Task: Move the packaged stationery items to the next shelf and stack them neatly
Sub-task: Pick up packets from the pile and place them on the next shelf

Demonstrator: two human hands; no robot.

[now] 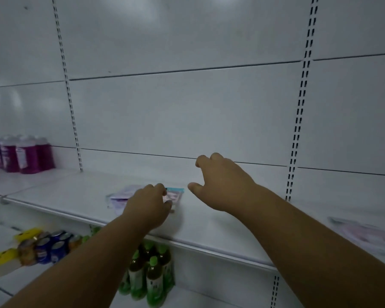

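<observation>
Head view: white shelf point(80, 192) against a white back panel. Left hand point(148, 206) rests on a small pile of flat stationery packets point(125, 194) lying mid-shelf, fingers curled down onto the pile; a real grasp cannot be told, blur. Right hand point(220, 185) hovers just right of the pile, fingers loosely spread, holding nothing. Another blurred packet point(362, 234) lies far right on the same shelf level. Purple bottles point(20, 155) far left. Below: green-capped bottles point(149, 274), cans point(49, 247).
</observation>
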